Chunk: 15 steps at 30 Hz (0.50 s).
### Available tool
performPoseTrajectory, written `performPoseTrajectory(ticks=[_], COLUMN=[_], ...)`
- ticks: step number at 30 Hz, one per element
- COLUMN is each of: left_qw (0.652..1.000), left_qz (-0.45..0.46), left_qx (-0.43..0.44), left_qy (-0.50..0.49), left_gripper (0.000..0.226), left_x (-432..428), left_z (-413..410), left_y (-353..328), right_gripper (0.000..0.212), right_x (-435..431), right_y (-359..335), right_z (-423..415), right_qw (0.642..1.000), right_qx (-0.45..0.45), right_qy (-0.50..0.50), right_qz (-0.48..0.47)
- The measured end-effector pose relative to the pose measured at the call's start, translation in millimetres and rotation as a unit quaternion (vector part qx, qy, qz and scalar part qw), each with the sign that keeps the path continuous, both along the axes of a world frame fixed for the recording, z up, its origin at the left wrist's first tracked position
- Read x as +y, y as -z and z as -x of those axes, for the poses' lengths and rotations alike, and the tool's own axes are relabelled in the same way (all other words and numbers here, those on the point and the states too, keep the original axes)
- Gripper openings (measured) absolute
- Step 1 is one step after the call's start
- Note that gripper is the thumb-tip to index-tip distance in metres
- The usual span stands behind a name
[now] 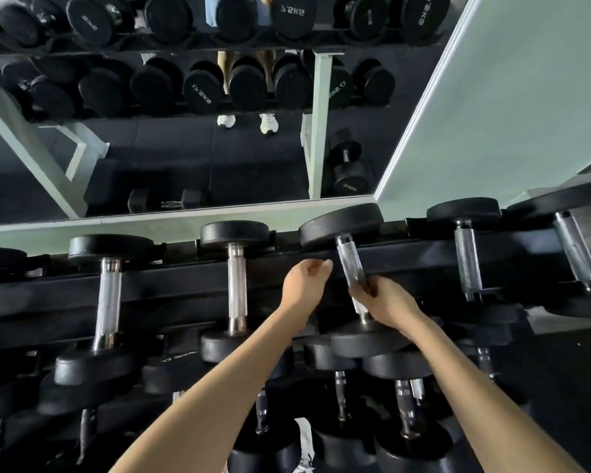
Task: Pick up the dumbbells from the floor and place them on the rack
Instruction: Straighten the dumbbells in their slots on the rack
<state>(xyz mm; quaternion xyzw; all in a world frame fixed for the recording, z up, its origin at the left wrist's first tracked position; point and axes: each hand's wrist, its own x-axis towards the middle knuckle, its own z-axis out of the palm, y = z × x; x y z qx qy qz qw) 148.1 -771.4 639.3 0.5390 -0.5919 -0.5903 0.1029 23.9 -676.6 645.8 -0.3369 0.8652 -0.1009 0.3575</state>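
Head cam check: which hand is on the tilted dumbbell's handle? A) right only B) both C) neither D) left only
A: the right hand grips the handle of the tilted dumbbell, while the left hand sits beside it, off the handle.

Flat, fairly dim indoor light leaves the black rack [151,295] and its lower tiers in deep shadow with little detail, while the pale wall [526,97] at right is the brightest patch in the frame. The chrome handle of the dumbbell [350,264] at centre and those of its neighbours catch small white glints, and the mirror [151,158] behind gives a darker, softer reflection. The wide-angle lens bows straight lines toward the edges, where the corners and the near forearms [219,404] look faintly smeared.
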Motion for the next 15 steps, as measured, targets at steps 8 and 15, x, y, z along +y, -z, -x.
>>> performPoseTrajectory(ticks=[8,15], left_qw=[0.995,0.996], left_qz=[-0.049,-0.049], left_qx=[0.059,0.063], left_qy=[-0.057,-0.042], left_gripper=[0.015,0.006], left_x=[1,-4], left_z=[67,77], left_y=[13,12], right_gripper=[0.033,0.03], right_x=[-5,-3], right_y=[23,30], right_z=[18,23], right_qw=[0.991,0.99], right_qx=[-0.131,-0.133], right_qy=[0.011,0.043], right_qz=[-0.004,0.015])
